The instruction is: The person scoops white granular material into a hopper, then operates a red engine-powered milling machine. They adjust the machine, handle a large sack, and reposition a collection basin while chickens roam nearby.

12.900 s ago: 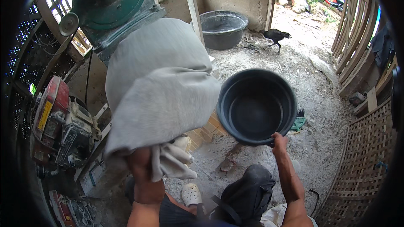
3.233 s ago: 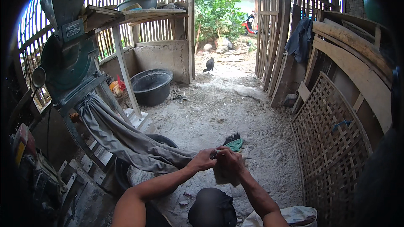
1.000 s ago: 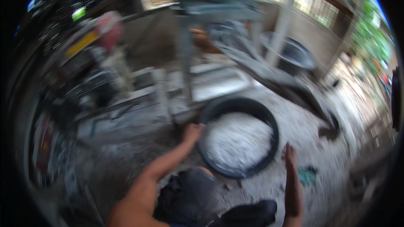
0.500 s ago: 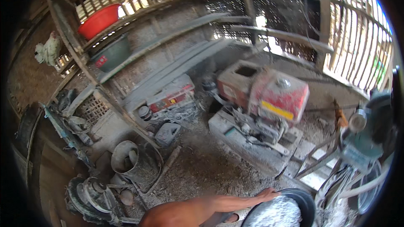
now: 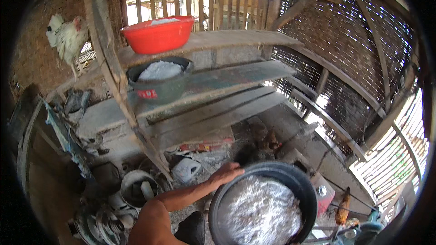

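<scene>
My left hand (image 5: 227,173) grips the far left rim of a wide black basin (image 5: 305,183), its fingers curled over the edge. White powder (image 5: 263,213), loose and flour-like, lies in the basin. My left arm reaches up to it from the lower edge. The basin is held up in front of me, above the floor and partly over the red engine. My right hand is out of view; the basin's near side is cut off by the lower edge.
Wooden shelves (image 5: 236,75) ahead bear a red basin (image 5: 159,36) above and a dark green basin (image 5: 165,88) below, both with white powder. A chicken (image 5: 68,41) perches at left. On the floor stand a bucket (image 5: 131,195), a pale jug (image 5: 185,170) and a red engine (image 5: 324,195).
The black basin has come up from the floor at lower right toward the middle, my left hand still on its rim. My view has turned left, toward the shelves.
</scene>
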`<state>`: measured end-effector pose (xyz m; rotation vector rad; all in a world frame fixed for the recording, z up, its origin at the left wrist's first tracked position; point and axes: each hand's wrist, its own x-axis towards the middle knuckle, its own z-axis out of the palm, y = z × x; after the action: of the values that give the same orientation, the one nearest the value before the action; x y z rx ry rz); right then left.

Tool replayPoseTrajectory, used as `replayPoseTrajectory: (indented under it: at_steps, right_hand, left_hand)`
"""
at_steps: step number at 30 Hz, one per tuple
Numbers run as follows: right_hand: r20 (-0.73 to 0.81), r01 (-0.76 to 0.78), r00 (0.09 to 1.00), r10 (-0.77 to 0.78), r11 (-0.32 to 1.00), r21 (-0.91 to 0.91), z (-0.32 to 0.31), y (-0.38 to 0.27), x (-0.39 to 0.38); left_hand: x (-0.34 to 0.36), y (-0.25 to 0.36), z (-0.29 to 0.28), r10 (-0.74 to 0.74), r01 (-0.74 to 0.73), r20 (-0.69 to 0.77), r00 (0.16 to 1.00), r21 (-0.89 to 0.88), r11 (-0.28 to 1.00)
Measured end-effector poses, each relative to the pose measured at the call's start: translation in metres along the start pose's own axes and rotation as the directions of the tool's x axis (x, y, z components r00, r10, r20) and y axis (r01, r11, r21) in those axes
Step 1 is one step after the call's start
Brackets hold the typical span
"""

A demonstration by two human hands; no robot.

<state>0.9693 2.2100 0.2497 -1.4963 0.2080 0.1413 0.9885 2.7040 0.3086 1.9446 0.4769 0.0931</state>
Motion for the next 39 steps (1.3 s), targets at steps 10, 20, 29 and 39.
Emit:
replayPoseTrajectory:
  at_steps: [10,20,29,39]
  right_hand:
    - [0.166,0.162,0.970,-0.176,0.982,0.093,0.447,-0.160,0.255]
    - [0.375,0.728,0.666,-0.645,0.452,-0.515,0.688,-0.136,0.430]
    - [0.778,0.112,0.559,-0.286,0.956,0.271,0.680,-0.179,0.159]
    - [0.967,-0.618,0.058,-0.249,0.751,0.231,0.864,-0.265,-0.356]
  left_hand:
    - [0.291,0.094,-0.336,0.101,0.164,-0.554,0.826,0.408,0.898]
    - [0.173,0.061,-0.263,0.406,-0.453,-0.668,0.624,0.113,0.884]
    - [-0.117,0.076,-0.263,0.185,-0.434,-0.954,-0.235,0.273,0.859]
    - [-0.231,0.076,-0.261,0.032,-0.256,-0.483,-0.875,0.517,0.817]
